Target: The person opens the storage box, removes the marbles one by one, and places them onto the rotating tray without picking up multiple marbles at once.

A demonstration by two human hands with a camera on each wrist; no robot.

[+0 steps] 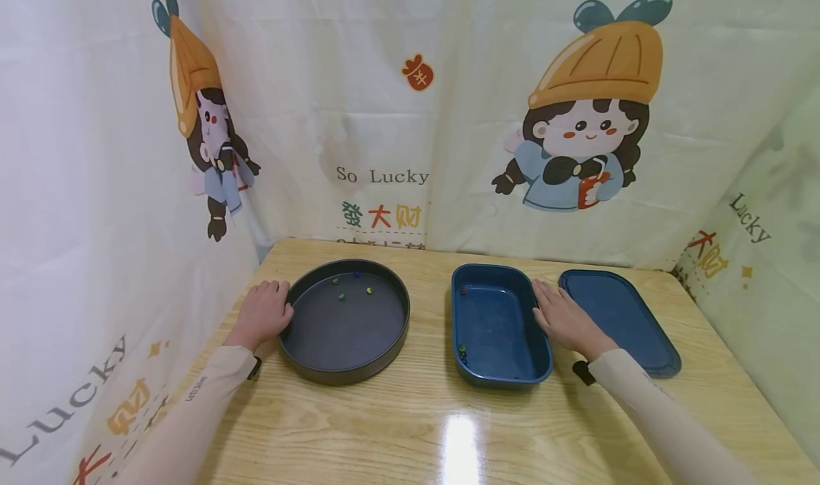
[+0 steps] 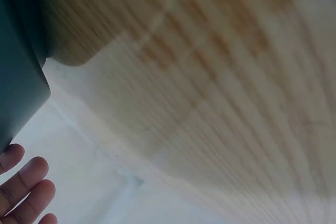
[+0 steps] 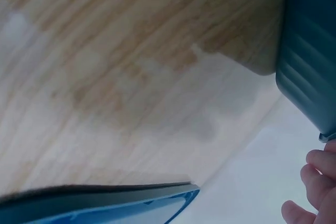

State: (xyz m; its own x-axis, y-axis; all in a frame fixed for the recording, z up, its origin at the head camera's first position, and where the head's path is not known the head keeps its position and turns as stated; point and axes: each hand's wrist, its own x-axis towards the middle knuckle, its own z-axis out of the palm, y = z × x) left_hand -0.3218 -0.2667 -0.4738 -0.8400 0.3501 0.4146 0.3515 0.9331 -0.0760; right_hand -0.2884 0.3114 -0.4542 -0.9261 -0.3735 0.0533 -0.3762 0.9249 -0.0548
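Observation:
My left hand (image 1: 261, 314) rests at the left rim of a round dark grey pan (image 1: 346, 342), its fingers relaxed. In the left wrist view its fingertips (image 2: 34, 170) lie right beside the pan's wall (image 2: 21, 77). Several small marbles, among them a yellow-green marble (image 1: 369, 290) and a blue marble (image 1: 357, 274), lie in the pan toward the back. My right hand (image 1: 566, 317) touches the right rim of a deep blue rectangular container (image 1: 502, 382) with extended fingers. Inside it, a red marble (image 1: 464, 290) and a green marble (image 1: 462, 348) lie along the left side.
To the right of my right hand a flat blue lid (image 1: 631, 328) lies on the wooden table (image 1: 359, 428). Printed curtains (image 1: 474, 115) hang behind the table and at both sides. Bare wood separates the pan from the container.

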